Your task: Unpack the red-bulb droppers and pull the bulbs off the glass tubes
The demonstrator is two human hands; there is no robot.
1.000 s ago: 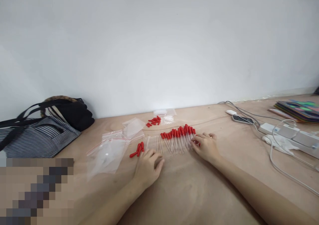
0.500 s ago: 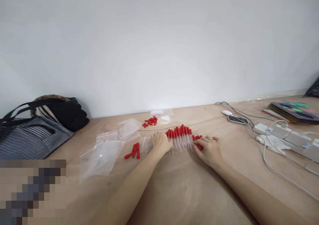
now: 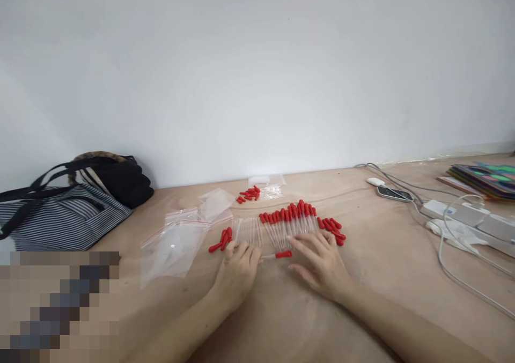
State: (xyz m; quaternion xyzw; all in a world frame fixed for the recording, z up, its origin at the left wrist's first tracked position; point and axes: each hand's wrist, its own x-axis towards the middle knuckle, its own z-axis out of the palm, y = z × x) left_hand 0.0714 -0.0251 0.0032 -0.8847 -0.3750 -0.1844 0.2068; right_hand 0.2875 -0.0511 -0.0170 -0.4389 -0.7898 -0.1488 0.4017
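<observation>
My left hand (image 3: 238,269) is closed around the clear tube end of a dropper (image 3: 284,254), whose red bulb points right. With fingers spread, my right hand (image 3: 324,261) is just right of that bulb, apart from it. Behind my hands lies a row of glass droppers with red bulbs (image 3: 293,212). Bare clear tubes (image 3: 248,230) lie side by side behind my left hand. Loose red bulbs (image 3: 332,224) are scattered behind my right hand, and a few more red bulbs (image 3: 221,239) are left of the bare tubes.
Clear zip bags (image 3: 171,250) lie on the left. Farther back are a pile of red bulbs (image 3: 250,194) and a bag with tubes (image 3: 271,190). A striped bag (image 3: 64,218) stands at far left. Cables, a power strip (image 3: 499,226) and a small device (image 3: 394,193) are right.
My left hand has moved back toward me and left, now with a dropper in it. My right hand has left the loose red bulbs and opened. The view has shifted slightly.
</observation>
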